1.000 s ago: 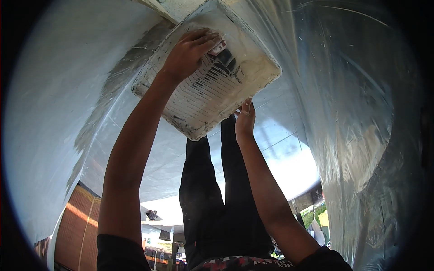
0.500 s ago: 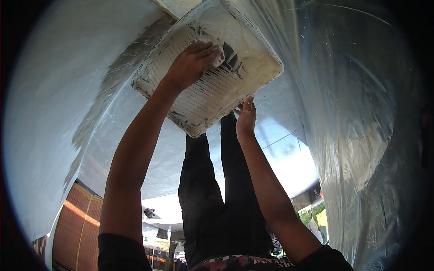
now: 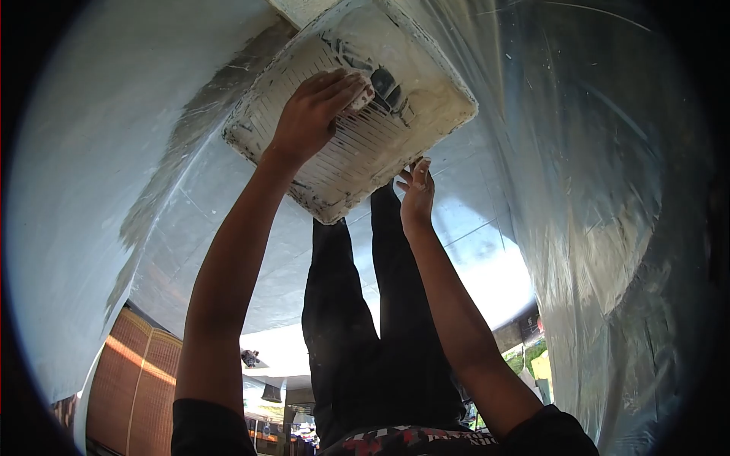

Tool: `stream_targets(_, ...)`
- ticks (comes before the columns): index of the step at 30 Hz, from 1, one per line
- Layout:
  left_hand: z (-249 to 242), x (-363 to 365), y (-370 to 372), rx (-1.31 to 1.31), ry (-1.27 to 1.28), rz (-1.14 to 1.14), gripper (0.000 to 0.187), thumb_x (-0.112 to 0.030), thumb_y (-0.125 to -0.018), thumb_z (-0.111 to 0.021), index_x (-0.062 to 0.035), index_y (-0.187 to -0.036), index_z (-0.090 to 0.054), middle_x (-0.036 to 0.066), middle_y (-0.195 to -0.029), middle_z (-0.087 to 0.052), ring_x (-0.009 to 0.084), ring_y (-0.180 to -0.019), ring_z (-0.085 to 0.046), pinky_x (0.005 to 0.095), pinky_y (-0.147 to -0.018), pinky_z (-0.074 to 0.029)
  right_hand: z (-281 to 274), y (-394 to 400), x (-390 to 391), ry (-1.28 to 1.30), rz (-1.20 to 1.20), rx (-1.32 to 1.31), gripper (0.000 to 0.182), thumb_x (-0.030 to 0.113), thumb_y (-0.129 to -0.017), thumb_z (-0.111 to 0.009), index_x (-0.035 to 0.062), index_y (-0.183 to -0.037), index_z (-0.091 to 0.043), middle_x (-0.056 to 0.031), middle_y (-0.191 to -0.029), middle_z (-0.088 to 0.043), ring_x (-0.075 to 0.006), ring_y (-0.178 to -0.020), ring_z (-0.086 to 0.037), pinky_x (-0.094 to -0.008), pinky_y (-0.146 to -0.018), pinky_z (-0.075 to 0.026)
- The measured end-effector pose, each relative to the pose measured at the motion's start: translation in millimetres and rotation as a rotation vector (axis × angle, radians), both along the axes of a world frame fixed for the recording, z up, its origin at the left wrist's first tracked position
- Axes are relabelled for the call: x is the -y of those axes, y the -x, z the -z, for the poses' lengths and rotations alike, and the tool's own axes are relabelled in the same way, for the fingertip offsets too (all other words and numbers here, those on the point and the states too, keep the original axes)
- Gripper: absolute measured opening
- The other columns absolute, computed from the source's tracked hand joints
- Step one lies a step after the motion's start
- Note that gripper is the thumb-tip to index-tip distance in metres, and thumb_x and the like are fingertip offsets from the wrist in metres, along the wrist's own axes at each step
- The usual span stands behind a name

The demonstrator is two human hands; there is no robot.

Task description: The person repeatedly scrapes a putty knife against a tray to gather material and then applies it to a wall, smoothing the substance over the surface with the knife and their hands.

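Note:
A paint tray (image 3: pixel 437 125) with a ribbed slope, coated in whitish paint, is at the top middle, its far end cut off by the frame edge. My left hand (image 3: pixel 315 110) reaches over the ribs, fingers closed round a soft white paint-covered lump (image 3: pixel 362 97); its exact kind is hidden by the coating. Right beside the lump, dark bare patches (image 3: pixel 386 90) show through the paint. At the tray's near right rim, my right hand (image 3: pixel 417 194) has its fingers raised and apart, fingertips at the rim, with white smears on them.
Clear plastic sheeting (image 3: pixel 578 228) hangs along the right. On the left stands a pale wall (image 3: pixel 99 175) with a rough grey strip (image 3: pixel 179 144) at its base. Grey floor (image 3: pixel 220 243) lies below the tray, by my dark trousers (image 3: pixel 342 334). A brown woven panel (image 3: pixel 129 372) is at lower left.
My left hand has slid slightly down and left over the ribs with the white lump. The fingers of my right hand have spread at the rim.

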State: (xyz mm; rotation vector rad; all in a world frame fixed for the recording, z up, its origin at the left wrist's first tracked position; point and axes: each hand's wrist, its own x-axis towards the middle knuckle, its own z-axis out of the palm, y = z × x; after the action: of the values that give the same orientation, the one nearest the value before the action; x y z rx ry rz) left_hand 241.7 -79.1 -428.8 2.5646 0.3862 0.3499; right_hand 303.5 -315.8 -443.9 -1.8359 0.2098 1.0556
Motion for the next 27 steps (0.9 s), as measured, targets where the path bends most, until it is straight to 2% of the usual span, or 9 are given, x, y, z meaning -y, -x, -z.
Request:
stream_targets(2,19,7,9,-0.034,0.031,0.005,0.061,0.015,-0.073,-0.059,-0.0089,-0.128,-0.065,0.009,-0.132,-0.066,0.0289,-0.131,-0.056,0.0436,-0.111,-0.045,-1,4,3,0.001,0.002,0.045,0.082,0.064,-0.104,-0.023,-0.0022,-0.148,-0.042,-0.0202,-0.141,-0.056,-0.031,-0.119,-0.063,-0.041,-0.094,-0.047)
stream_targets(6,13,47,20,-0.047,0.046,-0.06,0.055,0.008,-0.075,-0.063,-0.0088,-0.127,-0.065,0.012,-0.13,-0.067,0.0298,-0.128,-0.058,0.0444,-0.112,-0.042,-8,7,33,0.012,-0.088,-0.034,0.101,0.082,-0.094,-0.02,0.0011,-0.154,-0.034,-0.019,-0.158,-0.039,-0.0342,-0.131,-0.054,-0.0536,-0.108,-0.038)
stream_targets(9,-16,65,25,-0.1,0.265,-0.01,0.057,0.013,-0.074,-0.06,-0.0081,-0.126,-0.067,0.01,-0.131,-0.067,0.0317,-0.127,-0.059,0.0435,-0.109,-0.047,-22,8,50,0.031,-0.114,-0.05,0.102,0.082,-0.094,-0.021,0.0003,-0.154,-0.035,-0.0197,-0.159,-0.037,-0.0354,-0.133,-0.053,-0.0551,-0.109,-0.036)
stream_targets(11,-44,67,23,-0.145,0.616,-0.214,0.047,0.009,-0.084,-0.059,-0.0076,-0.127,-0.067,0.011,-0.127,-0.069,0.0263,-0.123,-0.063,0.0372,-0.105,-0.048,-34,5,59,0.056,-0.127,-0.048,0.103,0.082,-0.094,-0.022,-0.001,-0.153,-0.036,-0.0204,-0.159,-0.037,-0.0373,-0.134,-0.052,-0.056,-0.11,-0.036)
stream_targets(12,-57,66,23,-0.124,0.599,-0.218,0.047,0.009,-0.084,-0.059,-0.0076,-0.127,-0.067,0.011,-0.127,-0.069,0.0263,-0.123,-0.063,0.0372,-0.105,-0.048,-41,1,63,0.037,-0.135,-0.03,0.103,0.082,-0.094,-0.022,-0.001,-0.153,-0.036,-0.0204,-0.159,-0.037,-0.0373,-0.134,-0.052,-0.056,-0.11,-0.036)
stream_targets(14,-81,63,24,0.0,0.911,-0.603,0.033,-0.001,-0.096,-0.057,-0.0047,-0.127,-0.067,0.012,-0.12,-0.072,0.0203,-0.114,-0.067,0.0313,-0.098,-0.048,-54,-7,66,0.04,-0.135,-0.014,0.103,0.082,-0.094,-0.023,-0.002,-0.152,-0.037,-0.0212,-0.158,-0.038,-0.0389,-0.134,-0.051,-0.057,-0.109,-0.036)
stream_targets(17,-107,57,33,0.304,1.177,-0.866,0.027,-0.01,-0.101,-0.059,0.0024,-0.124,-0.065,0.012,-0.117,-0.072,0.0221,-0.103,-0.068,0.0314,-0.092,-0.049,-73,-21,56,0.003,-0.144,0.025,0.098,0.078,-0.097,-0.022,-0.0025,-0.15,-0.039,-0.0217,-0.156,-0.041,-0.0393,-0.133,-0.052,-0.0578,-0.109,-0.035)
stream_targets(23,-220,39,51,0.752,1.612,-0.894,0.026,-0.017,-0.103,-0.058,-0.0002,-0.122,-0.062,0.006,-0.108,-0.07,0.0147,-0.098,-0.065,0.0311,-0.094,-0.049,-127,-47,-10,-0.125,-0.223,0.091,0.086,0.067,-0.103,-0.021,-0.0033,-0.147,-0.044,-0.0214,-0.153,-0.046,-0.0389,-0.132,-0.052,-0.0541,-0.108,-0.038)
stream_targets(27,-302,27,78,0.961,1.656,-0.809,0.027,-0.016,-0.104,-0.056,-0.0004,-0.126,-0.057,0.007,-0.118,-0.066,0.0175,-0.109,-0.064,0.0343,-0.099,-0.05,-181,-53,-71,-0.286,-0.3,0.15,0.084,0.065,-0.104,-0.023,-0.0046,-0.145,-0.046,-0.0221,-0.15,-0.048,-0.0401,-0.133,-0.051,-0.0538,-0.11,-0.037)
